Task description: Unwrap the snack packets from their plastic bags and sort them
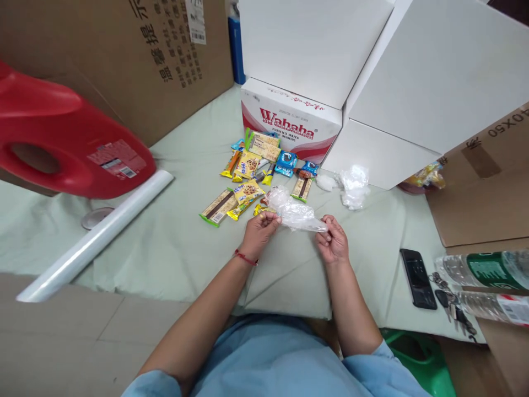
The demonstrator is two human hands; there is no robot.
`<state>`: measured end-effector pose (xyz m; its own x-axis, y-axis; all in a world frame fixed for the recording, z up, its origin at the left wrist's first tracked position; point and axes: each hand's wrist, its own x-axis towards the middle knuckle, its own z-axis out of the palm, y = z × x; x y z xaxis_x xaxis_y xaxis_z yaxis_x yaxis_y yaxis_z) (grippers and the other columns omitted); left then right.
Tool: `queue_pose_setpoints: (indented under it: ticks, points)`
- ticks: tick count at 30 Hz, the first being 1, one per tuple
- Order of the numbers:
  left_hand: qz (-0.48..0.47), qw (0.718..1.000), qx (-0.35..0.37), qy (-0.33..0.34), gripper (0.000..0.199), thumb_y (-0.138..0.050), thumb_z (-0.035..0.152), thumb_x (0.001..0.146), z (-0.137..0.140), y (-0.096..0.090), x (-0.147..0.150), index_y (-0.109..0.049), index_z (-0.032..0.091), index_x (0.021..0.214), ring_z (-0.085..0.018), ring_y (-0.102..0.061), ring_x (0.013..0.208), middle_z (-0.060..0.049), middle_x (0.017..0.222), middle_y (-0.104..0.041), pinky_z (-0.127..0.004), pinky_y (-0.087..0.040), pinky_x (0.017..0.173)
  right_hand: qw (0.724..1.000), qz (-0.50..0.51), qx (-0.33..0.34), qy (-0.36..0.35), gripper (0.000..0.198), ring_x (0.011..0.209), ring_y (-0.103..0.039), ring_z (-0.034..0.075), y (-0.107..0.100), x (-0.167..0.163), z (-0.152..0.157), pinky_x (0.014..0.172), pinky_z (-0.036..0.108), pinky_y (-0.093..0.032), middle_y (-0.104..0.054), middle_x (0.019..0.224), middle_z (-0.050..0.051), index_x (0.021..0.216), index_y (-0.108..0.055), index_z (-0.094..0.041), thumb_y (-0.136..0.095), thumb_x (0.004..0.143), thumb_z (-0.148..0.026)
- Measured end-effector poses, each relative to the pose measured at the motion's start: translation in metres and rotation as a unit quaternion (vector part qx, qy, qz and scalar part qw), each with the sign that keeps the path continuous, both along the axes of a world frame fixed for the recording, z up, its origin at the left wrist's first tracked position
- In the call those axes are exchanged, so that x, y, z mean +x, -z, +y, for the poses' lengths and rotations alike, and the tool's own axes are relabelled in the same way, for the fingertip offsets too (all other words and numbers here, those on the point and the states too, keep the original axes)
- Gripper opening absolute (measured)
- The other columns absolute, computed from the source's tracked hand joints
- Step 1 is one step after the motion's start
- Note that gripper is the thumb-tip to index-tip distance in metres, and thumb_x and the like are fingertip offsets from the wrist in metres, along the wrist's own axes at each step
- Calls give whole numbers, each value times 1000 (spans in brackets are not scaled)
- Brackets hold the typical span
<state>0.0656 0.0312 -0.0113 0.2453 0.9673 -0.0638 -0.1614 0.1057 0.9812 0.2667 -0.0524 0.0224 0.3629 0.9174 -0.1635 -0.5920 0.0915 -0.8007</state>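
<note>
Pinching the clear plastic bag [298,215] at opposite ends, left hand [262,230] and right hand [334,241] want an even, gentle pull here, because something this thin could easily tear!

Has a red jug [82,132] beside a white roll [97,236] at left; a black phone [418,278] near keys [442,298] and two bottles [491,270] at right; a Wahaha box [289,118] farther back.
</note>
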Motion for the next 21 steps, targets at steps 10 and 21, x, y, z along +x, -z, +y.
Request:
queue_pose_setpoints:
  ticks: [10, 21]
  points:
    - [129, 955, 266, -12, 61, -75, 67, 75, -37, -40, 7, -65, 23, 116, -26, -59, 114, -12, 124, -63, -42, -49, 99, 991, 111, 76, -5, 28, 39, -16, 1, -4, 3, -10, 27, 9, -19, -47, 70, -9, 88, -60, -25, -84, 75, -31]
    - [36, 995, 87, 16, 36, -62, 56, 92, -48, -51, 3, -66, 21, 93, -18, -65, 81, -3, 86, -71, -30, -51, 79, 995, 68, 80, 5, 29, 66, -55, 9, -16, 1, -9, 53, 19, -54, -65, 97, 0, 103, -68, -29, -79, 80, -43]
